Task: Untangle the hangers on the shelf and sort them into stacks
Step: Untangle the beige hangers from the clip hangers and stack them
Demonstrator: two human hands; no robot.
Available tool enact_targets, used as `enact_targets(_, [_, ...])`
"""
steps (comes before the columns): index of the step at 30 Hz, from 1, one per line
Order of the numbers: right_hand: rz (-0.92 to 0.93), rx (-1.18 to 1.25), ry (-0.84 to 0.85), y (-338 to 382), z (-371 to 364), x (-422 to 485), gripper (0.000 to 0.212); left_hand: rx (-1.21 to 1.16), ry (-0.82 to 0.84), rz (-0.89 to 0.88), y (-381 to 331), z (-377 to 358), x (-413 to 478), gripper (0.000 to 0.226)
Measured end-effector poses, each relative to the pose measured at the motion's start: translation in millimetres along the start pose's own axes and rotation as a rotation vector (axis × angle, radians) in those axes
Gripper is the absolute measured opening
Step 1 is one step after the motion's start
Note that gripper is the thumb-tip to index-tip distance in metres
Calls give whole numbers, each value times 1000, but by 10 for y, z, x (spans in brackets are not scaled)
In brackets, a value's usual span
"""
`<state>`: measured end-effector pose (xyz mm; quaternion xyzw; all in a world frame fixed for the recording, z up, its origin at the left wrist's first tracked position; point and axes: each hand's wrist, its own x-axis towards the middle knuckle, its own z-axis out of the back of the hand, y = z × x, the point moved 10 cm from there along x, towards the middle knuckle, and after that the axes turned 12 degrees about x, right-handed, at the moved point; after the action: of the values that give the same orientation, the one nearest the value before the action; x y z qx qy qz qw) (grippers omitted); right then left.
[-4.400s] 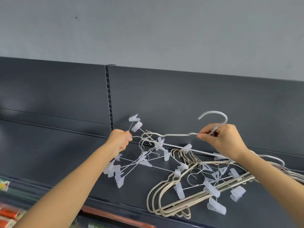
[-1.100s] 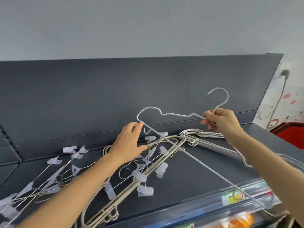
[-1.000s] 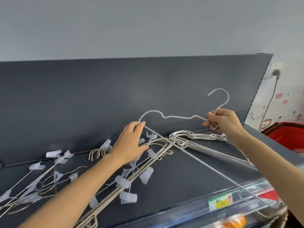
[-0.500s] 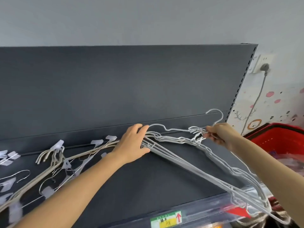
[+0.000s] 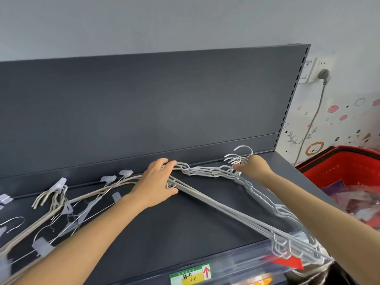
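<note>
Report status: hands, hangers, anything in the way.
Left hand flat on white hanger stack; right hand pinches its hooks. Stack lies on shelf, corner overhanging front. Clip hangers tangled left.

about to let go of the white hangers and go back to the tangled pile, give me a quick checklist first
1. One stack of white hangers: ok.
2. Their hooks lined up: not ok; they fan out at the right hand, and one stands higher.
3. Stack fully on the shelf: not ok; its right end juts past the front edge.
4. Stack steadied: ok; the left hand rests on its left corner and the right hand pinches the hooks.
5. Stack clear of the beige hangers: cannot tell; the left hand covers where they meet.
6. Sorting of beige hangers from clip hangers: not ok; tangled at left.
</note>
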<state>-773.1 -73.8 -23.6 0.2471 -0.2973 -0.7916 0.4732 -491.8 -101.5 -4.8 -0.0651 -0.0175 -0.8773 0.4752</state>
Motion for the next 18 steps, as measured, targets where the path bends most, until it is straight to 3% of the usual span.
enact_targets(4, [33, -52, 34, -10, -93, -112, 46, 1, 16, 2, -24, -42, -16, 79])
enact_targets(7, [137, -121, 145, 50, -283, -230, 88, 0, 22, -2, -27, -54, -42, 79])
enact_targets(9, [225, -214, 141, 160, -354, -319, 94, -3, 24, -6, -26, -55, -71, 79])
enact_targets(15, [460, -219, 216, 656, -700, -536, 89, 20, 0, 28, 188, 14, -247, 79])
enact_targets(18, [515, -190, 254, 930, -910, -682, 77, 6, -10, 78, 459, 70, -435, 77])
